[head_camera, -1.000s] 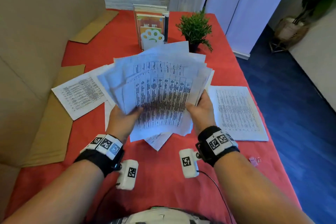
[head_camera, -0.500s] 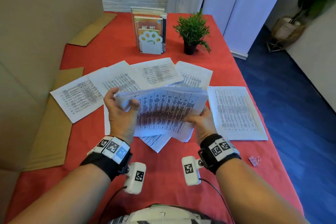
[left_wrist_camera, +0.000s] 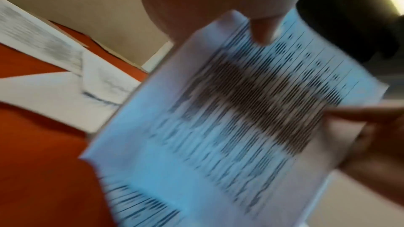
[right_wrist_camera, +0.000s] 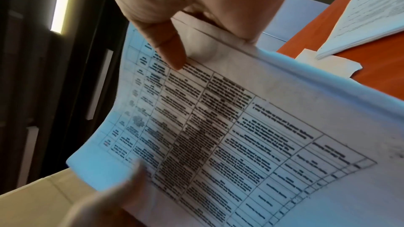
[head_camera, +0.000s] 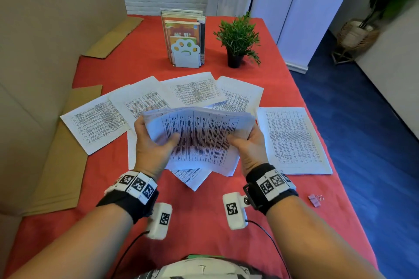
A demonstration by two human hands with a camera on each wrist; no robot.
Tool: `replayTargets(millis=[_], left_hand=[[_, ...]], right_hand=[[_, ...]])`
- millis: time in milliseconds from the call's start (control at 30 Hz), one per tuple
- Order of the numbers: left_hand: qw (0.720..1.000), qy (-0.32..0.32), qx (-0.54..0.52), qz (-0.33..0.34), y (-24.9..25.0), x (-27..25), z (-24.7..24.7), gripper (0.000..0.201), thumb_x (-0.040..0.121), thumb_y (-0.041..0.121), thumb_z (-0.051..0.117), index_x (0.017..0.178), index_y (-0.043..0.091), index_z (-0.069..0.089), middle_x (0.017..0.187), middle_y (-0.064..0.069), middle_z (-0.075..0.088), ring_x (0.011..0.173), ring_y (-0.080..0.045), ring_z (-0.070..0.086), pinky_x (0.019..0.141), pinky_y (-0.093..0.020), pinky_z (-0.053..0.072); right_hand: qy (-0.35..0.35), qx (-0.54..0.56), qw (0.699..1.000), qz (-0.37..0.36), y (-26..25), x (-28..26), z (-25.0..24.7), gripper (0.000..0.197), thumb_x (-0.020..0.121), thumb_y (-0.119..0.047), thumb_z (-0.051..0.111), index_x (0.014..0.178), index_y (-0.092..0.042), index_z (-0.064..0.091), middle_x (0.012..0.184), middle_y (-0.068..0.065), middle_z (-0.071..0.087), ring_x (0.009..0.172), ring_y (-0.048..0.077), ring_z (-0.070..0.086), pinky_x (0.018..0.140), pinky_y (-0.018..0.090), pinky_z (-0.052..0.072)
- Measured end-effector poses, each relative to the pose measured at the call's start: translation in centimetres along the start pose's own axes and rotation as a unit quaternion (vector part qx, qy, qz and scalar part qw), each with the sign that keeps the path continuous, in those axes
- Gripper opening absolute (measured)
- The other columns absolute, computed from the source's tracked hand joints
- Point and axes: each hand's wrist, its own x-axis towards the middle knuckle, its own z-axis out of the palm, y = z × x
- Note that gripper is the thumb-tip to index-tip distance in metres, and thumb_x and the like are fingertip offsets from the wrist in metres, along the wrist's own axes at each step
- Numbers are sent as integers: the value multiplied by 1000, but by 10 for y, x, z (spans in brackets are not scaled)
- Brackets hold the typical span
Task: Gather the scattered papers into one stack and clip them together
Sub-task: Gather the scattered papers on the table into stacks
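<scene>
Red cloth covers the table [head_camera: 226, 229], with a cardboard wall on the left and a blue floor on the right. Both hands hold a bundle of papers [head_camera: 199, 140] above the middle of the cloth, its long axis running left to right between them, printed side up and bowed upward. The left hand [head_camera: 152, 149] grips the bundle's left edge, thumb curled over the top sheet; the right hand [head_camera: 249, 147] grips the right edge the same way, thumb on top and fingers beneath. The sheets in the bundle are not yet square: corners jut out at the near edge. Loose sheets [head_camera: 195, 90] lie fanned on the cloth just beyond the hands, and one lone sheet [head_camera: 292, 140] lies just beside the right hand, long axis pointing away from the person; the right hand is the nearer to it. Far to the right, near the table edge, sits a small pink clip [head_camera: 314, 200], well apart from the bundle and also on the right hand's side. Judged from this layout, gathering comes before clipping, and the nearest pick falls to the right hand. A book stand [head_camera: 184, 52] and potted plant [head_camera: 238, 38] stand at the far end.
</scene>
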Motion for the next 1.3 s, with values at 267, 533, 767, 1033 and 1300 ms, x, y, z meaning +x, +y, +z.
replayTargets(millis=[267, 533, 767, 1033, 1300], left_hand=[[996, -3, 7, -86, -20, 5, 1, 71, 66, -11, 72, 108, 39, 43, 101, 8, 63, 90, 3, 64, 81, -20, 53], [996, -21, 11, -89, -10, 4, -1, 43, 64, 10, 66, 105, 25, 65, 102, -3, 70, 97, -21, 64, 89, -42, 53], [996, -18, -20, -89, 2, -11, 13, 37, 77, 18, 63, 106, 40, 56, 103, 1, 67, 95, -17, 61, 92, -48, 51], [990, 2, -61, -129, -11, -21, 20, 69, 63, 0, 81, 120, 23, 50, 115, -5, 66, 108, -22, 64, 94, -43, 51], [985, -40, 19, -169, -40, -17, 21, 43, 73, 0, 71, 104, 28, 60, 100, 5, 70, 100, -24, 67, 91, -44, 53]], right_hand=[[24, -170, 949, -263, -6, -2, 3, 89, 65, 23, 49, 133, -33, 37, 121, 9, 49, 118, 23, 50, 108, 32, 38], [73, -89, 975, -188, -11, -4, -1, 73, 58, 16, 45, 115, -29, 46, 114, 1, 55, 96, 10, 55, 91, 32, 45], [75, -25, 997, -9, 9, 5, -3, 46, 55, 7, 47, 82, -26, 63, 80, 9, 61, 78, 23, 58, 73, 51, 53], [36, -36, 998, 25, 12, 9, -8, 44, 69, 28, 43, 74, -12, 59, 53, -8, 63, 49, 3, 60, 49, 19, 51], [-46, -128, 986, 100, 27, 18, -18, 16, 73, -7, 68, 86, -16, 67, 90, 5, 70, 95, 31, 65, 94, 49, 50]])
